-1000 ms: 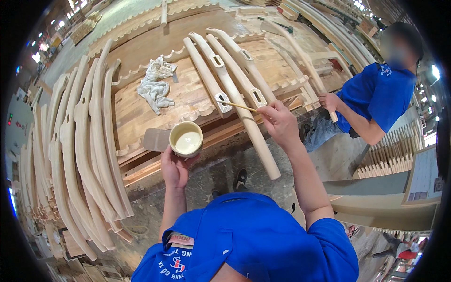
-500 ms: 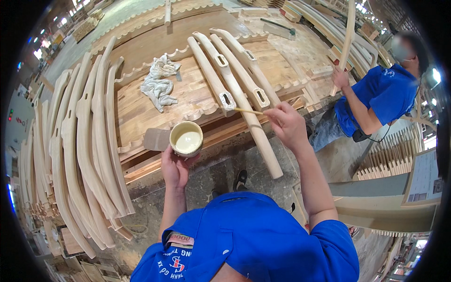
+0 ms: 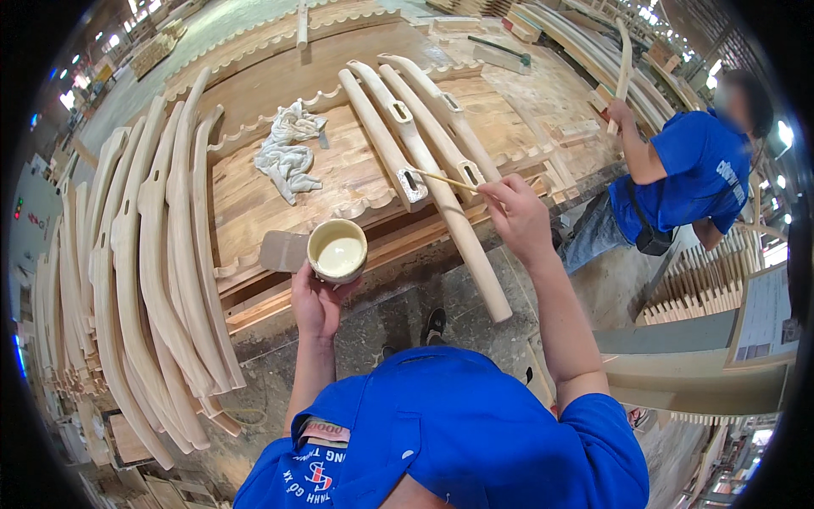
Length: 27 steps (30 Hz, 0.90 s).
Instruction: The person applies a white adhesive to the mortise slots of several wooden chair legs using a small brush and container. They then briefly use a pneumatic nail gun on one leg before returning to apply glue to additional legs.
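Note:
My left hand (image 3: 315, 301) holds a small round cup (image 3: 337, 250) of pale glue over the front edge of the wooden workbench (image 3: 263, 199). My right hand (image 3: 517, 216) grips a thin wooden stick (image 3: 445, 179). The stick's tip points at the slot near the end of a curved wooden chair part (image 3: 390, 140). Three such long pale parts lie side by side on the bench, and the nearest one (image 3: 462, 246) juts out past the bench edge below my right hand.
A crumpled white rag (image 3: 288, 151) lies on the bench. Several curved wooden parts (image 3: 153, 254) are stacked at the left. A co-worker in a blue shirt (image 3: 691, 170) stands at the right, lifting a curved wooden piece (image 3: 623, 64). Racks of slats (image 3: 695, 288) stand at the right.
My right hand has shifted the stick slightly along the slotted parts. The co-worker has raised a curved piece upward. The cup stays in place.

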Tool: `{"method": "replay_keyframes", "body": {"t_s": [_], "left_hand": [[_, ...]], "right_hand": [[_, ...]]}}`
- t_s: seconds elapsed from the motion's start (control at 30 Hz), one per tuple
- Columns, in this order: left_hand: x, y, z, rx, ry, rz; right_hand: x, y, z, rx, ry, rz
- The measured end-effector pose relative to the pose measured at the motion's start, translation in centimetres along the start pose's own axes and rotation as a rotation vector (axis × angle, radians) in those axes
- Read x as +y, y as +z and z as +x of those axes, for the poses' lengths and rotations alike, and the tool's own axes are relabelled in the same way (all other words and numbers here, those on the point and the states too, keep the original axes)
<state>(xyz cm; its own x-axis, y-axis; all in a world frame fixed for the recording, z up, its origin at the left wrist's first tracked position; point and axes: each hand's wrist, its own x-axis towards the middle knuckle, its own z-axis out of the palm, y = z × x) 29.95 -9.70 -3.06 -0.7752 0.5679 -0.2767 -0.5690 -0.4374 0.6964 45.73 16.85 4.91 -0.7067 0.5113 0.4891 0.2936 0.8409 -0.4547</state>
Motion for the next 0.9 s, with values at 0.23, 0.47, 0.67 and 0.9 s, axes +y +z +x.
{"method": "replay_keyframes", "body": {"t_s": [0.23, 0.47, 0.67, 0.9], "left_hand": [[0.2, 0.1, 0.1, -0.022, 0.01, -0.022], [-0.1, -0.1, 0.1, 0.001, 0.004, -0.044], [0.0, 0.0, 0.2, -0.024, 0.005, -0.038], [-0.2, -0.2, 0.2, -0.007, -0.01, -0.042]], "right_hand": [[-0.1, 1.2, -0.2, -0.041, 0.011, -0.073], [-0.3, 1.5, -0.3, -0.005, 0.027, -0.064], [-0.3, 1.7, 0.0, 0.028, 0.002, -0.063], [-0.5, 0.6, -0.6, -0.099, -0.07, -0.018]]}}
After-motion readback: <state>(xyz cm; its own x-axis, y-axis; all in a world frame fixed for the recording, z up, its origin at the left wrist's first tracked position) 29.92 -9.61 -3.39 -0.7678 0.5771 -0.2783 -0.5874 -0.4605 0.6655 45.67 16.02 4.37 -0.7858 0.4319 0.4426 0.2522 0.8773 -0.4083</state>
